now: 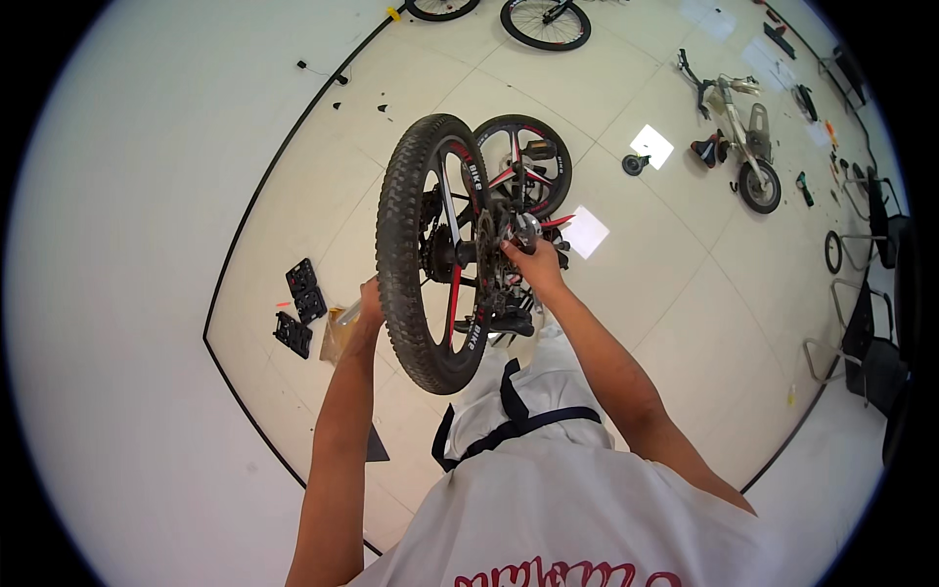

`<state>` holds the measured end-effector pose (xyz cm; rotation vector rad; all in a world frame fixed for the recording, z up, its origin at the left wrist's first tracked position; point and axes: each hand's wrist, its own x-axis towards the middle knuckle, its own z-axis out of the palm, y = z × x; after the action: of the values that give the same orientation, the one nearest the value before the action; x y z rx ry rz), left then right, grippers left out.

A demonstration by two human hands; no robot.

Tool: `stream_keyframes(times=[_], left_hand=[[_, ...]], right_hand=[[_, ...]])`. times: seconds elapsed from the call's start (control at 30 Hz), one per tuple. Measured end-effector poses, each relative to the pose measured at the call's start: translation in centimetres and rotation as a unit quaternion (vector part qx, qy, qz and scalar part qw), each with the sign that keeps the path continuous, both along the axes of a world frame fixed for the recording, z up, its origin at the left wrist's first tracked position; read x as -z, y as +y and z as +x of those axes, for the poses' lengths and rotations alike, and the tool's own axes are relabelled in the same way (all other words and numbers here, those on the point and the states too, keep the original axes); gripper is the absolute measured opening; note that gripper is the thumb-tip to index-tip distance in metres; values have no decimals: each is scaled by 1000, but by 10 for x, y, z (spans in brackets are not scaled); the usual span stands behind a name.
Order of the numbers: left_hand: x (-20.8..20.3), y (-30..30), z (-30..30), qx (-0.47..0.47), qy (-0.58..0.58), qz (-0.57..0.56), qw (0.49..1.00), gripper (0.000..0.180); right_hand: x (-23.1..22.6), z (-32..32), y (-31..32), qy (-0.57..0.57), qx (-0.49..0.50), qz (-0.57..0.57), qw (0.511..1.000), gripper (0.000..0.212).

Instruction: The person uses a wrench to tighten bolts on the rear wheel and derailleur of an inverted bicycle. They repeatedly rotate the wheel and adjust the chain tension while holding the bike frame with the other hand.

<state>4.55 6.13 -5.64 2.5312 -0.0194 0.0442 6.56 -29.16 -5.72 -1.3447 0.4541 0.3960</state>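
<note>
A bicycle wheel (385, 256) with a thick knobbly black tyre and black, white and red spokes stands upright close in front of me. It overlaps a bicycle whose other wheel (565, 176) shows farther off. Sprockets (439, 252) sit at the near wheel's hub. My left hand (370, 299) is against the tyre's left side, with its fingers hidden behind the rubber. To the right of the wheel, my right hand (534, 266) is closed at a silvery part (526, 231) of the bicycle. What exactly its fingers grip is unclear.
Black open tool cases (306, 292) and a clear plastic bag (338, 333) lie on the floor at left. At right are a partly dismantled small scooter (751, 147) and chairs (875, 367) along the wall. More bicycle wheels (546, 24) show at the far edge.
</note>
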Motion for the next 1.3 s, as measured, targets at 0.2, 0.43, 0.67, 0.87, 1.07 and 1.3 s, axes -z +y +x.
stream_keyframes(times=[0.2, 0.43, 0.67, 0.87, 1.07, 1.3], left_hand=[[0, 1, 1, 5, 34, 42, 999, 24], [0, 5, -2, 18, 7, 12, 1000, 27], [4, 8, 0, 21, -5, 32, 999, 28], [8, 6, 1, 38, -39, 24, 998, 25], [-5, -4, 1, 39, -63, 57, 996, 23], [7, 8, 3, 49, -78, 87, 992, 20]], right_hand=[[-9, -11, -1, -35, 36, 128, 991, 20], [-5, -7, 8, -40, 51, -19, 998, 21], [0, -9, 6, -46, 49, 157, 985, 20], [1, -7, 12, -16, 99, 46, 994, 23], [0, -10, 13, -47, 83, 66, 993, 19], [-16, -10, 10, -7, 94, 63, 994, 20]])
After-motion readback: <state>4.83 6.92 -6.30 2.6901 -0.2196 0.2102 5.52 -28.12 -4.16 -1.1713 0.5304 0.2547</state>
